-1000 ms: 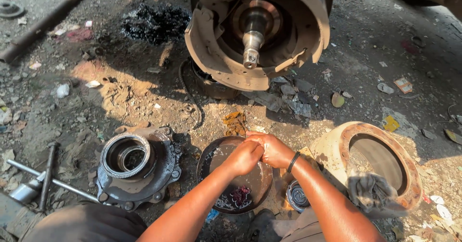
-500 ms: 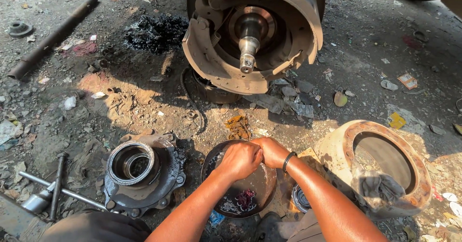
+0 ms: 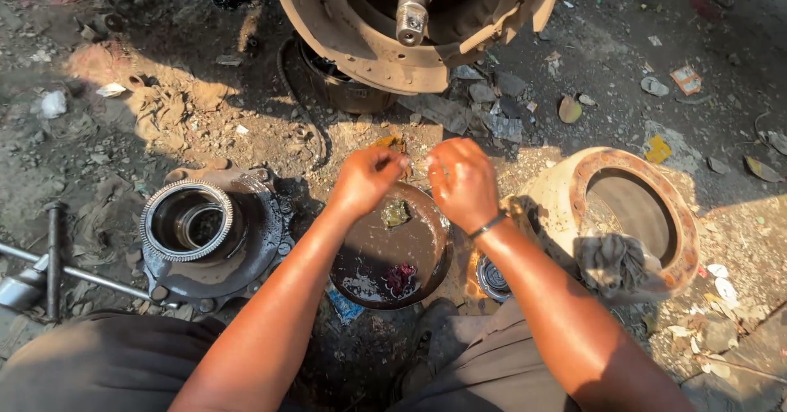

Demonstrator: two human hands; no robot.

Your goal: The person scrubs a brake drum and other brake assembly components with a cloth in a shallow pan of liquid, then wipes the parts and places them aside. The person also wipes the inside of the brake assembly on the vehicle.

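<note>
Left hand [image 3: 366,178]: fingers curled, pinching something too small to identify. Right hand [image 3: 461,181]: half-closed, fingertips bent toward the left; contents cannot be told. Both hover over the far rim of the oily pan [image 3: 392,248] (on the ground, between wheel hub [image 3: 209,236] and brake drum [image 3: 627,215]).

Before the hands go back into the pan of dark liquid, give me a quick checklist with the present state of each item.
1. Pan level on the ground, liquid inside: ok.
2. Left hand free of parts: cannot tell, fingers pinched near the far rim.
3. Right hand free: cannot tell, fingers curled.
4. Wheel hub clear of the pan: ok, beside it on the left hand's side.
5. Brake drum clear: ok, apart, with a rag over its rim.
6. Small bearing by the pan: ok, on the ground.
</note>
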